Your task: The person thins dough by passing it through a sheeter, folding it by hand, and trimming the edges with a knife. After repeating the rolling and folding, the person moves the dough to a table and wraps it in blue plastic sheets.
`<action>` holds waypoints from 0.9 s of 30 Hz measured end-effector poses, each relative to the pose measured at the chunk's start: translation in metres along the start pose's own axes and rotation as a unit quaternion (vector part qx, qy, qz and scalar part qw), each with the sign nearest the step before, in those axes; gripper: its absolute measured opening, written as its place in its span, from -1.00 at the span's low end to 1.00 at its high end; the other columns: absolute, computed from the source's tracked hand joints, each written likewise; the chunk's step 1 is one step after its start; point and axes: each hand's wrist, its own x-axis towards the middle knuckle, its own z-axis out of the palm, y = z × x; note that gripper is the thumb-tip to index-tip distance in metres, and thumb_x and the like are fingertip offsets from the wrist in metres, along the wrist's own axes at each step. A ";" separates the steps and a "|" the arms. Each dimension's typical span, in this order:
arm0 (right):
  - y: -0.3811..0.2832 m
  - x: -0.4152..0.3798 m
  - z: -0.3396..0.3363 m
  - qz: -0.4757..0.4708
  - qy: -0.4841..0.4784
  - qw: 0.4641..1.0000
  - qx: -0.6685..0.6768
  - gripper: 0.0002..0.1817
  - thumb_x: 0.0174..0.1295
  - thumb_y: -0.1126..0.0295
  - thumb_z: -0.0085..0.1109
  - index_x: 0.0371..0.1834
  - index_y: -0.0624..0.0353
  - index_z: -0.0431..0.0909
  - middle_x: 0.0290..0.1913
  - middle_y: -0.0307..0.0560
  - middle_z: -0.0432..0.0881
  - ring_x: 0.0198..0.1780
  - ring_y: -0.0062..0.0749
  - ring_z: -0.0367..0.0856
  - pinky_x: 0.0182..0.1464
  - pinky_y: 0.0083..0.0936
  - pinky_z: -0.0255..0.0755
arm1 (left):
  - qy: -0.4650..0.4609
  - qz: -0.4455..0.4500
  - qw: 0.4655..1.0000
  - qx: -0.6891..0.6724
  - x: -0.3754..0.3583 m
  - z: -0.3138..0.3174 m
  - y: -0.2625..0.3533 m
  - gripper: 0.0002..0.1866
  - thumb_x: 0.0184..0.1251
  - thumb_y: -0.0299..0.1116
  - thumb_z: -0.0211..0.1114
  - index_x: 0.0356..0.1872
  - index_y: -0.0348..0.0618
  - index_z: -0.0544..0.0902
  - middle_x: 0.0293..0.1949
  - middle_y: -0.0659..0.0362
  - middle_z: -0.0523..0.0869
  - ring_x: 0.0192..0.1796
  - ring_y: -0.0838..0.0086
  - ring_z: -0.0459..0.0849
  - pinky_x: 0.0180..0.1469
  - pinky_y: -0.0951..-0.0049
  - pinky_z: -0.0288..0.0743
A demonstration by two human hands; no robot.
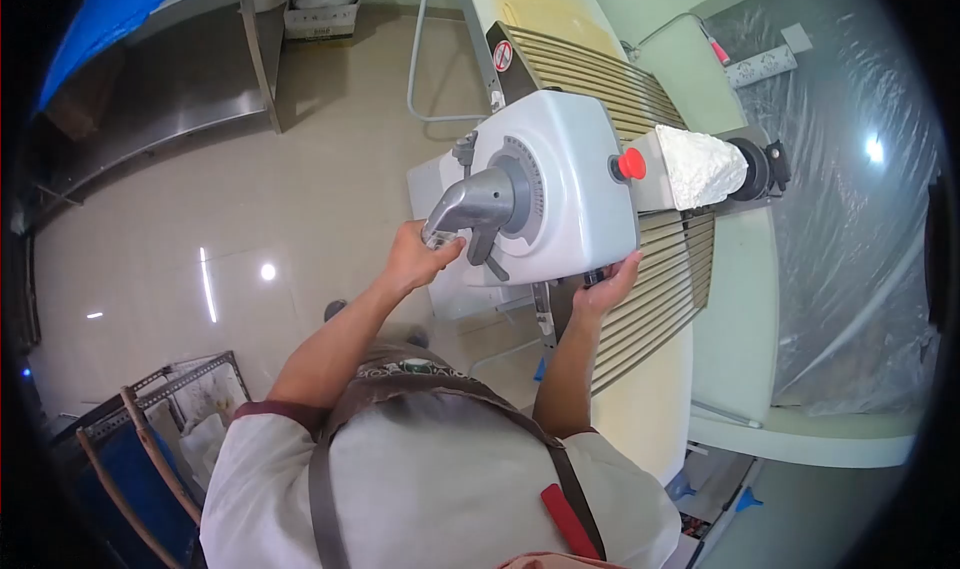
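Observation:
In front of me stands a dough sheeter with a white head (580, 184). A metal adjusting lever (475, 201) juts from its round graduated dial (535, 191). My left hand (418, 256) is closed around the lower end of that lever. At the near side of the head, my right hand (610, 289) reaches up with its fingers at a black knob (596, 276); the palm partly hides this contact. A red stop button (630, 164) sticks out from the head's right side. Slatted guards (655, 269) lie on both sides of the head, over a pale conveyor belt (640, 409).
A white, powdery-looking block (705, 167) and a black round part (757, 169) are beyond the head. Plastic sheeting (850, 239) covers the right side. A steel table (180, 89) stands at the upper left, a rack (150, 419) at the lower left. A grey hose (412, 79) loops beside the machine.

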 end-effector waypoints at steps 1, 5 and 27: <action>0.000 0.000 0.000 0.002 0.000 1.000 -0.011 -0.46 0.49 0.02 -0.25 0.03 0.34 0.47 0.02 0.02 0.56 0.07 -0.33 0.53 0.12 -0.34 0.37 | 0.004 0.041 0.999 0.021 0.005 -0.003 -0.001 -0.67 0.08 -0.19 0.44 -0.31 -0.28 0.68 -0.51 0.09 0.71 -0.43 0.48 0.68 -0.30 0.39 0.56; 0.000 -0.003 0.001 -0.003 0.003 0.999 -0.043 -0.39 0.49 -0.03 -0.29 0.18 0.34 0.42 0.11 0.01 0.55 0.14 -0.30 0.52 0.20 -0.35 0.34 | -0.011 0.150 0.987 0.051 0.023 -0.018 -0.011 -0.66 0.05 -0.21 0.44 -0.22 -0.23 0.70 -0.43 0.04 0.73 -0.36 0.46 0.69 -0.22 0.39 0.55; -0.076 0.041 0.083 -0.346 -0.389 0.741 -0.424 -0.61 0.24 0.46 0.04 0.12 0.40 0.44 0.21 0.18 0.47 0.29 -0.01 0.39 0.34 -0.23 0.25 | 0.037 0.119 0.992 0.016 0.023 -0.002 0.014 -0.71 0.12 -0.26 0.47 -0.32 -0.28 0.64 -0.52 0.18 0.64 -0.48 0.52 0.61 -0.40 0.49 0.48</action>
